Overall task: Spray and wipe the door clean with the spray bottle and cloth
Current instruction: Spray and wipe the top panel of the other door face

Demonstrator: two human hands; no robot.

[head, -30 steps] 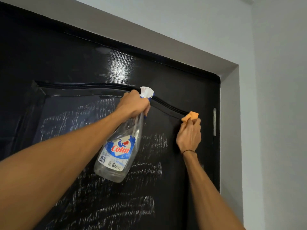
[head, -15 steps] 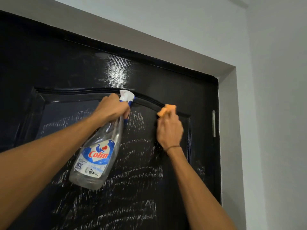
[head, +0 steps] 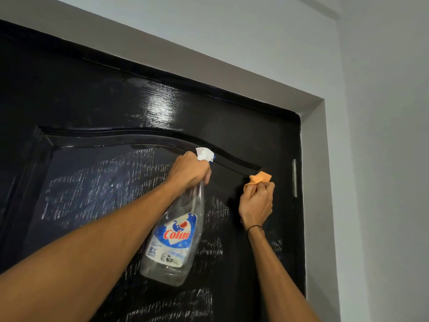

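Your right hand (head: 256, 203), nearer the streaks, pinches the orange cloth (head: 260, 177) on the glossy black door (head: 116, 101); chalky white streaks (head: 216, 210) lie just below-left; your left hand (head: 189, 170) grips the clear spray bottle (head: 171, 240).

We see open door (head: 97, 94) to the left; the grey frame (head: 313, 159) and hinge (head: 294, 177) block the right.

Door (head: 97, 94) cut off left & bottom; spray bottle (head: 174, 240) trigger hidden by left hand (head: 190, 170).

Head view: single wide-angle camera, worn by the person.
It is looking upward, close to the door (head: 97, 94), facing its top right corner.
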